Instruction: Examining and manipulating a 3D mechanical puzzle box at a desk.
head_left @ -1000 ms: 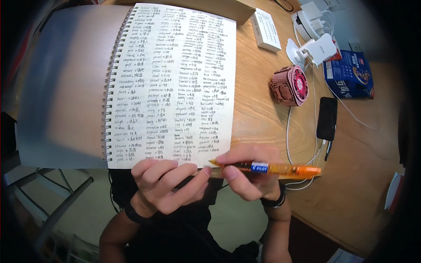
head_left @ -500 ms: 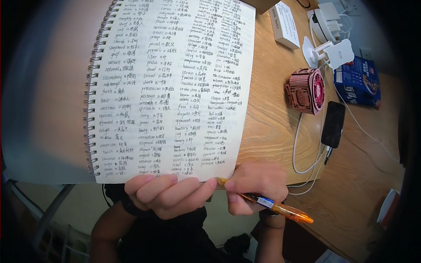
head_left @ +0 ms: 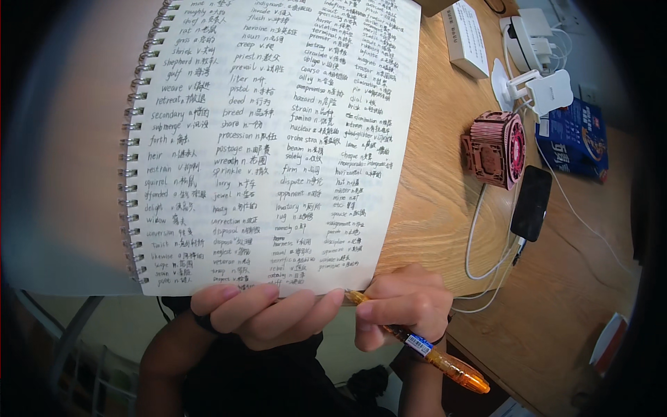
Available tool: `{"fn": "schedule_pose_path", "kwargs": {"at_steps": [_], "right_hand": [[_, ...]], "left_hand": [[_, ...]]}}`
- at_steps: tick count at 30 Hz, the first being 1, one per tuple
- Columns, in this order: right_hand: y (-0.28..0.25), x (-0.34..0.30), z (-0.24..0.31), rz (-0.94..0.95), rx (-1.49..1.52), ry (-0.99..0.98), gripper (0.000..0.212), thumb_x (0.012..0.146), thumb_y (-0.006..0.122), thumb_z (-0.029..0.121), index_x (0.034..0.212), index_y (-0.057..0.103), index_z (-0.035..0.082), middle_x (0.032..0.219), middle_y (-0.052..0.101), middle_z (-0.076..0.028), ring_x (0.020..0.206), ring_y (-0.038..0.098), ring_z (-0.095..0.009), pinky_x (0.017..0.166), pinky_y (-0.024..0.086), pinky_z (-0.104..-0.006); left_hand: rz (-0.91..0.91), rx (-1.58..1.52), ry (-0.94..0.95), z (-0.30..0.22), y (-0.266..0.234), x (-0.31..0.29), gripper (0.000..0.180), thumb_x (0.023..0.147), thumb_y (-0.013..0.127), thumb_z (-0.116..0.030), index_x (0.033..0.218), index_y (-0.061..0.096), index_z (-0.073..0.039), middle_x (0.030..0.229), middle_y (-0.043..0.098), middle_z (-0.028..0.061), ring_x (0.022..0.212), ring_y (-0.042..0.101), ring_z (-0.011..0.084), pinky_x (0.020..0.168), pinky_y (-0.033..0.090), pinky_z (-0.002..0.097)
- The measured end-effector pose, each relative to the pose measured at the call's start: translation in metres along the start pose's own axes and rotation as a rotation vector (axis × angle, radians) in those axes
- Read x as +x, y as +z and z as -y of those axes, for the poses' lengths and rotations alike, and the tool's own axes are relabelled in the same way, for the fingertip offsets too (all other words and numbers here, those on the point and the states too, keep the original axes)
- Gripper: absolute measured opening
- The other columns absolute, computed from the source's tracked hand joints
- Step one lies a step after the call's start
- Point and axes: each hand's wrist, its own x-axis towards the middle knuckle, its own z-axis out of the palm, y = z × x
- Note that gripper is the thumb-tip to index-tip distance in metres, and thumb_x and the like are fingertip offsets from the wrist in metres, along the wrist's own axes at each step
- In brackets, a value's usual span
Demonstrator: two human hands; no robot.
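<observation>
A spiral notebook [head_left: 271, 160] lies open on the table, its page filled with handwritten columns of words and its wire binding [head_left: 130, 174] along the left side. My left hand [head_left: 267, 314] is closed at the page's lower edge, fingertips curled over it and thumb hidden. In my right hand [head_left: 406, 306], just beside it, a translucent orange pen [head_left: 445, 367] is pinched between thumb and fingers. The pen's tip points up-left to the bottom corner of the page, near my left fingertips; its thick end slants down to the right. Whether the tip touches paper I cannot tell.
Right of the notebook are a pink-red carved box-like object [head_left: 495, 149], a black phone [head_left: 531, 203] on a white cable, and a white box [head_left: 467, 38]. Farther back stand a white power strip with plugs [head_left: 528, 43], a white stand [head_left: 549, 92] and a blue package [head_left: 573, 139].
The pen has swung to a steeper slant, its thick end lower. My right hand has shifted slightly down. The whole view has moved a little, with the page lower and the objects at right farther right.
</observation>
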Motion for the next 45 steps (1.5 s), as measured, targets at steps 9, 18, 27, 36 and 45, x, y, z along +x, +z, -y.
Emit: {"fn": "schedule_pose_path", "kwargs": {"at_steps": [9,18,27,36,45], "right_hand": [[-0.003,0.002,0.003,0.014,0.013,0.044,0.024,0.078,0.078,-0.003,0.098,0.065,0.002,0.067,0.058,-0.004,0.047,0.059,-0.015,0.039,0.044,-0.0292],[-0.002,0.003,0.009,-0.022,-0.055,0.132,0.021,0.082,0.075,0.001,0.095,0.06,0.008,0.061,0.059,-0.003,0.044,0.056,-0.015,0.042,0.043,-0.0278],[-0.001,0.007,0.008,-0.005,-0.063,0.104,0.022,0.078,0.076,-0.004,0.095,0.065,0.003,0.067,0.062,-0.005,0.048,0.061,-0.017,0.042,0.045,-0.0293],[-0.001,0.005,0.008,0.001,-0.029,0.095,0.021,0.08,0.078,-0.003,0.094,0.065,0.003,0.067,0.062,-0.006,0.048,0.061,-0.017,0.041,0.045,-0.0295],[-0.004,0.004,0.006,0.013,-0.04,0.076,0.019,0.081,0.078,-0.002,0.094,0.065,0.002,0.067,0.061,-0.005,0.049,0.062,-0.017,0.041,0.046,-0.0298]], "left_hand": [[0.046,-0.008,-0.037,-0.005,-0.006,0.001,0.033,0.092,0.054,-0.07,0.109,0.066,-0.044,0.111,0.049,-0.0162,0.107,0.044,0.0047,0.104,0.032,0.0325],[0.053,-0.052,-0.085,-0.01,-0.008,0.003,0.024,0.089,0.063,-0.063,0.102,0.068,-0.043,0.102,0.05,-0.0175,0.102,0.044,0.0043,0.101,0.033,0.0313],[0.008,-0.05,-0.08,-0.007,-0.002,0.004,0.026,0.091,0.059,-0.065,0.1,0.066,-0.042,0.102,0.049,-0.0167,0.099,0.043,0.0048,0.099,0.032,0.0312],[0.044,-0.038,-0.067,-0.006,-0.006,0.005,0.026,0.091,0.059,-0.066,0.1,0.066,-0.042,0.103,0.049,-0.0171,0.099,0.043,0.0049,0.099,0.033,0.0305],[0.085,-0.054,-0.045,-0.005,-0.008,0.002,0.028,0.09,0.06,-0.067,0.103,0.066,-0.042,0.104,0.048,-0.0169,0.101,0.043,0.0049,0.1,0.033,0.0313]]}}
